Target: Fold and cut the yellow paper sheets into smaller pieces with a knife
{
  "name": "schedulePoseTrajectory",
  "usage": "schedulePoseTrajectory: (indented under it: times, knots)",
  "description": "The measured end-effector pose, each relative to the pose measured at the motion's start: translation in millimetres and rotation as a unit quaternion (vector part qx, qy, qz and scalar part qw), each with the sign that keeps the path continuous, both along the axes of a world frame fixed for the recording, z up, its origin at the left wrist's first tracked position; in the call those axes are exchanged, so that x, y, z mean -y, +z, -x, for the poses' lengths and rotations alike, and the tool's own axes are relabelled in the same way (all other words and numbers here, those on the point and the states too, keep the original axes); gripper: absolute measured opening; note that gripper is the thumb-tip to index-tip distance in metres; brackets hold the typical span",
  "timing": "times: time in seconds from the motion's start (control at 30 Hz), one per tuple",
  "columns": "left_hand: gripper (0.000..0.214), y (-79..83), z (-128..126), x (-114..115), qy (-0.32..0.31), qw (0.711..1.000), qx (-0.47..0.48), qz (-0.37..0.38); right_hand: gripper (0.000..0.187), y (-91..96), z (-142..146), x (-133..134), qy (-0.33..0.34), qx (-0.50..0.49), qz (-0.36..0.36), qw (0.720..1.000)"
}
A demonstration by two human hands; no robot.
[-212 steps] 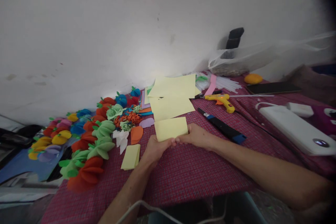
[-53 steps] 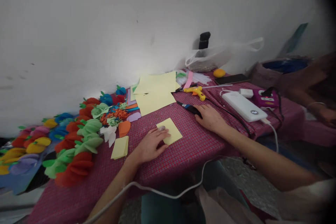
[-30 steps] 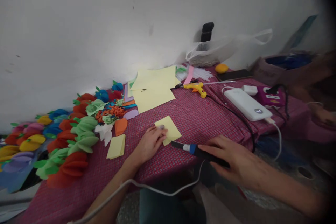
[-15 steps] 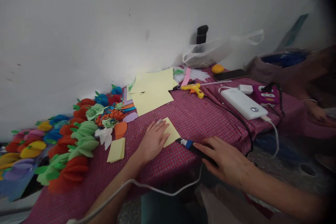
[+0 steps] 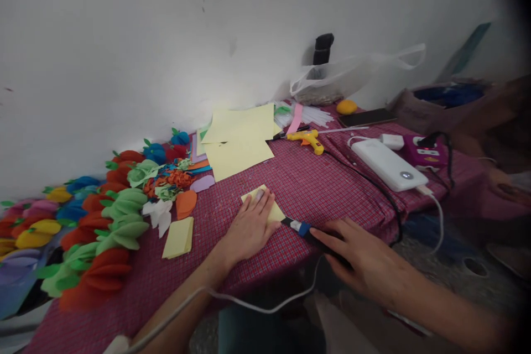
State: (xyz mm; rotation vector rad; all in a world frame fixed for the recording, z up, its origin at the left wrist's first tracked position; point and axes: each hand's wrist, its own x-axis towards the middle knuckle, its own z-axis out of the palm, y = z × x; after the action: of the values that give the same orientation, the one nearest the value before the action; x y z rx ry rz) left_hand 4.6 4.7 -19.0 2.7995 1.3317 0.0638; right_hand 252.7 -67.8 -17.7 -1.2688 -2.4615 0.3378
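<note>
My left hand [image 5: 251, 227] lies flat with its fingers stretched out, pressing a small piece of pale yellow paper [image 5: 275, 213] against the checked cloth. Much of that paper is hidden under the fingers. In my right hand [image 5: 357, 254] is a utility knife [image 5: 317, 236] with a black body and a blue collar. Its dark tip points left and reaches the paper's right corner, close to my left thumb. A small stack of cut yellow paper [image 5: 178, 238] lies to the left of my left hand.
Large yellow sheets [image 5: 238, 141] lie behind my hands. A yellow glue gun [image 5: 307, 139], a white power bank [image 5: 388, 165] and a purple power strip [image 5: 423, 152] are on the right. Several paper fruits [image 5: 124, 218] crowd the left. A white cable [image 5: 265, 307] hangs in front.
My left hand has slid forward and right, covering more of the small yellow paper. The knife still touches the paper's right corner. The view has shifted slightly.
</note>
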Motion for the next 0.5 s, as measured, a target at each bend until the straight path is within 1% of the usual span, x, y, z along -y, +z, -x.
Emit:
schedulePoseTrajectory:
  times: [0.23, 0.5]
  knots:
    - [0.064, 0.8, -1, 1, 0.001, 1.000, 0.010, 0.009, 0.046, -1.4, -9, -2, 0.011, -0.005, -0.014, 1.000]
    - [0.066, 2.6, -1, 2, 0.002, 1.000, 0.012, 0.010, 0.045, 2.8, 1, -13, 0.012, 0.002, -0.002, 1.000]
